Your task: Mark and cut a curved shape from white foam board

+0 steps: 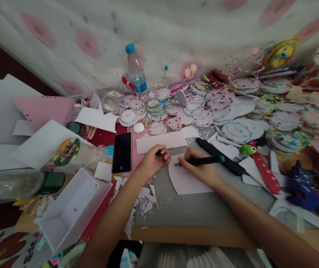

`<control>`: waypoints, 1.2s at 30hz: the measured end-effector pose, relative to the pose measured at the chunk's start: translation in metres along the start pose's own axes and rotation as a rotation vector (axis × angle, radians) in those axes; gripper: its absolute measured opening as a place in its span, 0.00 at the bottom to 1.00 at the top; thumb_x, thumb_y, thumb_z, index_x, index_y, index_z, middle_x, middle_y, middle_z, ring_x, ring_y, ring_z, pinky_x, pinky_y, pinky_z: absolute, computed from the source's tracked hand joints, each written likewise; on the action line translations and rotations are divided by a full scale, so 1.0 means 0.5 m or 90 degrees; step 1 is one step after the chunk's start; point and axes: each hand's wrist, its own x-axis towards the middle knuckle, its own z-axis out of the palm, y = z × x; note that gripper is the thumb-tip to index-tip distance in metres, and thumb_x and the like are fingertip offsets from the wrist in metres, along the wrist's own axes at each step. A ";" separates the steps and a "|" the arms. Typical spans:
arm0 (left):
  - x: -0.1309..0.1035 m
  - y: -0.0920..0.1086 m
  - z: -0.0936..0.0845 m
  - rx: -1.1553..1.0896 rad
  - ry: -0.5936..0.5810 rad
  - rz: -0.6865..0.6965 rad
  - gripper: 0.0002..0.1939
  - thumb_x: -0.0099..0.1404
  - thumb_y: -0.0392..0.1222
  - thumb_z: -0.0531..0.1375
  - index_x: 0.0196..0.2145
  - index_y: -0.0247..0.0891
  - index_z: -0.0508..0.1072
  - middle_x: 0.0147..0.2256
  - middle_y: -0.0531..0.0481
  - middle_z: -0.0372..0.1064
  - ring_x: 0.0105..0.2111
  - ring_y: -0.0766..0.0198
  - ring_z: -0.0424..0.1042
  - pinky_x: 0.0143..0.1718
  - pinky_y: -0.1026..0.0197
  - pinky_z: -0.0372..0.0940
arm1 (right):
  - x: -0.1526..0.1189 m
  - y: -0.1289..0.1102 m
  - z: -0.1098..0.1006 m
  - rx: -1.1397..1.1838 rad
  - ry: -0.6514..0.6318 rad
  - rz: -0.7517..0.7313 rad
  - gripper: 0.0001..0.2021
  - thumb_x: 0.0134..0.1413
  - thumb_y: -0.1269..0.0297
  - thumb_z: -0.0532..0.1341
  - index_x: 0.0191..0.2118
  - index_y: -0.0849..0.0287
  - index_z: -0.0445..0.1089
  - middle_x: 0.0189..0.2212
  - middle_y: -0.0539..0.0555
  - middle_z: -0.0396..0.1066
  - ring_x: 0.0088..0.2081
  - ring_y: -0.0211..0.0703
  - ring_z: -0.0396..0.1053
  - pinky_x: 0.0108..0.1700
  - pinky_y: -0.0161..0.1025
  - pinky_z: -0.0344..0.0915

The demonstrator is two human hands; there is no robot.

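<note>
My right hand (201, 172) grips a black marker pen (207, 160) with a green end. Its tip points left, over a white sheet of paper (186, 183), though I cannot tell whether it touches. To the left of that sheet, my left hand (154, 160) is curled around a small dark pen cap (158, 153). Beyond both hands lies a long pale paper strip (162, 142). A thick black-handled tool (221, 156) rests behind the pen, partly hidden by it. Under the sheet is a grey cutting mat (173, 212).
A phone (122, 153) and a white box (72, 208) sit to the left, near paper scraps (147, 198). Decorated paper discs (195, 108) pile up behind, with a water bottle (136, 69). A blue glue gun (310, 193) and red scissors (264, 171) lie right.
</note>
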 end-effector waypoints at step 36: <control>0.004 0.000 -0.006 0.006 0.004 0.001 0.16 0.63 0.39 0.54 0.18 0.37 0.60 0.18 0.52 0.57 0.21 0.66 0.62 0.25 0.65 0.59 | -0.004 -0.006 -0.016 0.024 -0.115 -0.016 0.13 0.45 0.65 0.58 0.19 0.55 0.52 0.17 0.44 0.52 0.22 0.35 0.51 0.25 0.35 0.50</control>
